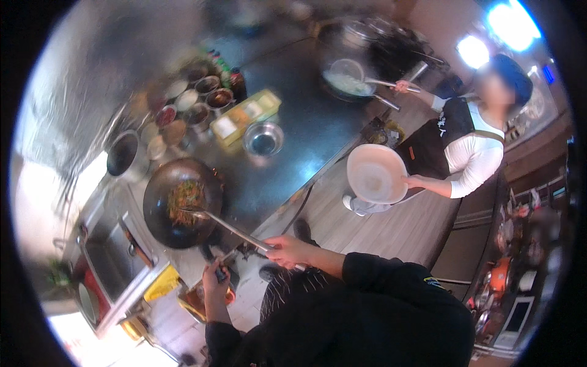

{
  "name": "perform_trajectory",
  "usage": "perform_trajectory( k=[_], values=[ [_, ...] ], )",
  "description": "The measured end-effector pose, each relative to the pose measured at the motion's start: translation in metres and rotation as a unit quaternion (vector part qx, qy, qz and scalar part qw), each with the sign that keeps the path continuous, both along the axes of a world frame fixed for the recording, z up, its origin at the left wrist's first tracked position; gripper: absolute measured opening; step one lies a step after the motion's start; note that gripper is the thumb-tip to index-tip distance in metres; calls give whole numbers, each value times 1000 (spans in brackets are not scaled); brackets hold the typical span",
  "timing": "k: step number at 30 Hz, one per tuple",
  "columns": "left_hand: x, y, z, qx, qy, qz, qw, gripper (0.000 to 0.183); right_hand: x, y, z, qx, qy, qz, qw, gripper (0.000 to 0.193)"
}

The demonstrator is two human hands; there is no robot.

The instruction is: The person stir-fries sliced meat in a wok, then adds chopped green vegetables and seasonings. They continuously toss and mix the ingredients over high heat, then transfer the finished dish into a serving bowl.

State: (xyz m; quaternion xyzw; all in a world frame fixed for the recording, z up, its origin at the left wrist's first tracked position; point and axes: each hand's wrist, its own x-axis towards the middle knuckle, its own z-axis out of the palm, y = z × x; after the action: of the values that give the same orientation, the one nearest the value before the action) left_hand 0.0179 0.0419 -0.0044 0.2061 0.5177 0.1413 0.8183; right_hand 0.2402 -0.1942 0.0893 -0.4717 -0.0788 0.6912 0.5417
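My left hand (215, 278) is closed around the handle of a dark wok (158, 220). The wok is tilted over the stove side of the counter, and chopped green and orange-brown food (186, 197) lies in it. With my right hand (290, 251) I grip the long metal handle of a ladle (235, 230). Its head rests in the food and is partly hidden there, so its exact shape is unclear.
Beyond the wok are a metal bowl (263, 139), a yellow seasoning box (246, 116) and several sauce pots (197, 114). A sink (110, 260) lies left. At right, a co-worker (455, 137) holds a white basin (377, 174) and a strainer over another wok (348, 92).
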Motion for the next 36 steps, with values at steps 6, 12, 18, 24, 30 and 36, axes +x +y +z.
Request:
perform_trajectory(
  k=[6,12,18,24,30,36],
  values=[
    [2,5,-13,-43,40,26,998,9,137,-59,67,24,-209,-116,971,54],
    [37,-15,-1,-60,66,37,995,12,315,-119,88,22,-472,-365,802,56],
    [64,-37,27,-38,60,53,996,26,414,-163,88,-90,-425,-437,788,50],
    [66,-27,27,3,105,15,994,23,451,-178,68,-129,-465,-472,737,50],
    [78,-29,28,17,135,-4,991,14,463,-186,40,-126,-433,-482,751,52],
    [101,-52,58,34,134,44,989,19,504,-202,-7,-227,-391,-417,789,57]
  ],
)
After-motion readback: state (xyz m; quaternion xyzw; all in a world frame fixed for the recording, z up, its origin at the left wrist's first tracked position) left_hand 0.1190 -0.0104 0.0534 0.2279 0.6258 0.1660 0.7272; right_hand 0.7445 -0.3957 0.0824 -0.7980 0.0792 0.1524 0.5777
